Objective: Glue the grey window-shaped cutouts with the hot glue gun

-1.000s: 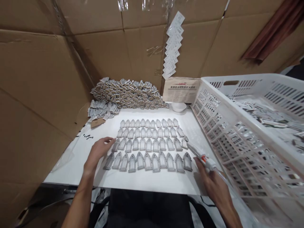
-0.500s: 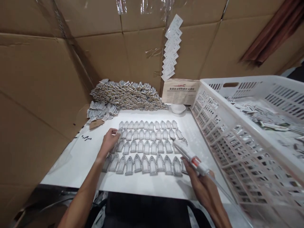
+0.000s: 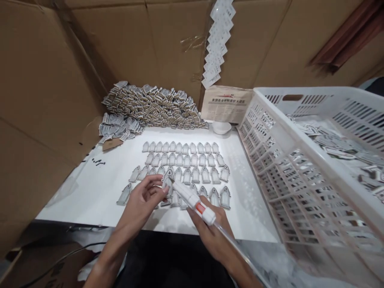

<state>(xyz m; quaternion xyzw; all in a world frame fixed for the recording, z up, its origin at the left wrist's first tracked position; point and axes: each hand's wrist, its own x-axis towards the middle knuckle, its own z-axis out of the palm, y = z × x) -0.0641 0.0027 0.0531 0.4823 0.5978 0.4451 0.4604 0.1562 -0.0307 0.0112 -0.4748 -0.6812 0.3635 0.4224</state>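
Observation:
Between the thumb and fingers of my left hand (image 3: 146, 197) is a small grey arch-shaped piece (image 3: 167, 182), lifted over the rows on the table. My right hand (image 3: 212, 224) is wrapped round a white pen-like dispenser (image 3: 189, 195) with a red band and a clear tube trailing from its back end. The dispenser's thin tip meets or nearly meets the held piece; I cannot tell which. Beneath both hands, similar arched pieces (image 3: 195, 175) lie in several rows on the white tabletop (image 3: 99, 192). My hands and the dispenser hide part of the two nearest rows.
A large heap of such pieces (image 3: 153, 106) is stacked against the cardboard wall (image 3: 126, 44), with a smaller pile (image 3: 118, 127) at its left. A white bowl (image 3: 221, 128) stands by a newspaper sheet (image 3: 226, 105). On the right is a white plastic crate (image 3: 270, 160) holding more pieces.
My left hand has moved right and nearer, and now holds a piece up. My right hand has brought the dispenser left to that piece. The view has tilted down slightly.

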